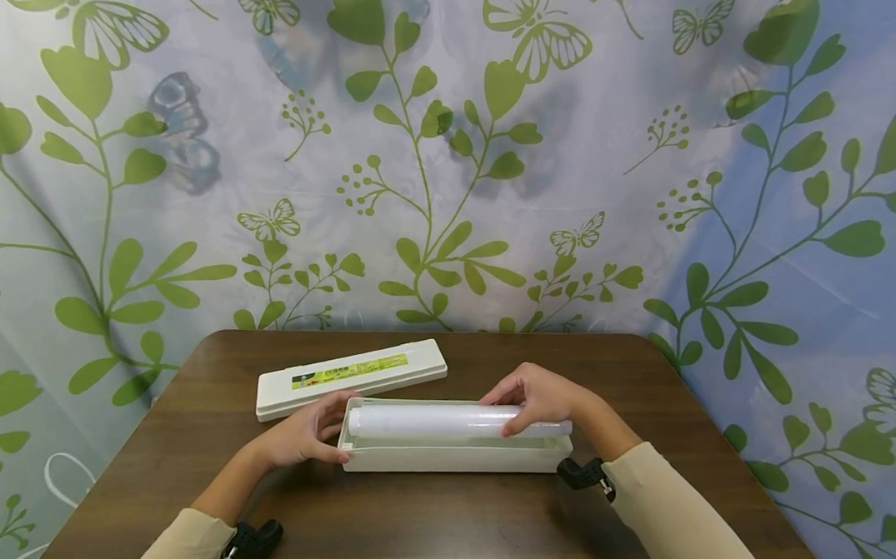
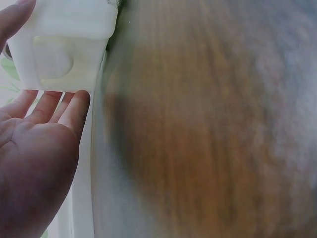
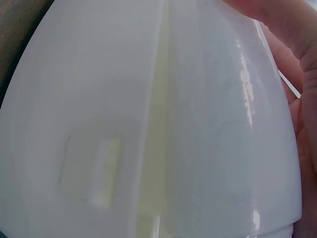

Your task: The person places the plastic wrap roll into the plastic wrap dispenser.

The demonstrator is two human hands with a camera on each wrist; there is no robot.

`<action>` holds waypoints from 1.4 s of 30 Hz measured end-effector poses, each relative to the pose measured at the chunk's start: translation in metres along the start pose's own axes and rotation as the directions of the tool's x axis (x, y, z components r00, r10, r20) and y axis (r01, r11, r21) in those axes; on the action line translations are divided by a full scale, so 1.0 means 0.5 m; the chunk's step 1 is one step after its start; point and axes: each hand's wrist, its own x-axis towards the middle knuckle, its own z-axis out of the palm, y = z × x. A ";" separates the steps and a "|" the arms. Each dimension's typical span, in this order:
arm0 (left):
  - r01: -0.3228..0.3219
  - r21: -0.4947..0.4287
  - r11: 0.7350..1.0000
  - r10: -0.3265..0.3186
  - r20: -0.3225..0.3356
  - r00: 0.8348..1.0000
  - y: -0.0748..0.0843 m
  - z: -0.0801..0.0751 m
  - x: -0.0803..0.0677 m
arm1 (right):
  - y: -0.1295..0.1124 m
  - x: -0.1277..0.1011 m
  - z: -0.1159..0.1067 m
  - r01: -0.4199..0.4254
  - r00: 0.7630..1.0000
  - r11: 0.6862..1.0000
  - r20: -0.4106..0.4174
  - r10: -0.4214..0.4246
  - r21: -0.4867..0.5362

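Note:
A long white open box (image 1: 455, 461) sits on the table, its length running left to right. Along its back side lies a roll of cling film (image 1: 427, 420), its right end raised close to the rim. My right hand (image 1: 536, 396) grips this roll near its right end, thumb in front and fingers behind. At the box's left end, my left hand (image 1: 302, 432) holds the box between thumb and fingers. The left wrist view shows the fingertips against an edge of the box's end wall (image 2: 84, 74). In the right wrist view, the shiny roll (image 3: 218, 124) lies beside the box wall (image 3: 84, 99).
Behind the box on the left lies a white lid (image 1: 278, 393) with a yellow-green label (image 1: 354, 370), set at a slant. The brown wooden table (image 1: 444, 529) ends at a curtain (image 1: 452, 188) with leaves and butterflies. A white cable (image 1: 57, 471) hangs off to the left.

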 end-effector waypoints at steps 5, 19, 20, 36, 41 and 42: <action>-0.006 0.006 1.000 0.006 -0.006 1.000 0.003 -0.002 0.000 | -0.002 0.005 0.001 -0.017 1.000 1.000 -0.005 0.017 -0.014; -0.009 -0.002 1.000 0.009 0.003 1.000 0.003 -0.002 -0.009 | 0.004 0.016 0.020 -0.048 0.999 0.998 -0.012 0.047 -0.050; -0.014 0.000 1.000 0.014 0.003 1.000 0.003 -0.002 -0.009 | 0.004 0.016 0.021 -0.046 0.999 0.998 -0.013 0.045 -0.051; -0.030 -0.011 0.999 0.030 0.024 0.999 0.004 0.003 -0.003 | 0.002 0.020 0.020 -0.073 0.997 0.996 -0.028 0.072 -0.045; -0.026 -0.013 1.000 0.026 0.023 0.999 0.005 0.004 -0.003 | -0.004 0.017 0.020 -0.098 0.994 0.994 -0.047 0.095 -0.054; -0.022 -0.015 1.000 0.023 0.023 0.999 0.005 0.004 -0.003 | -0.006 0.016 0.020 -0.104 0.993 0.993 -0.053 0.101 -0.057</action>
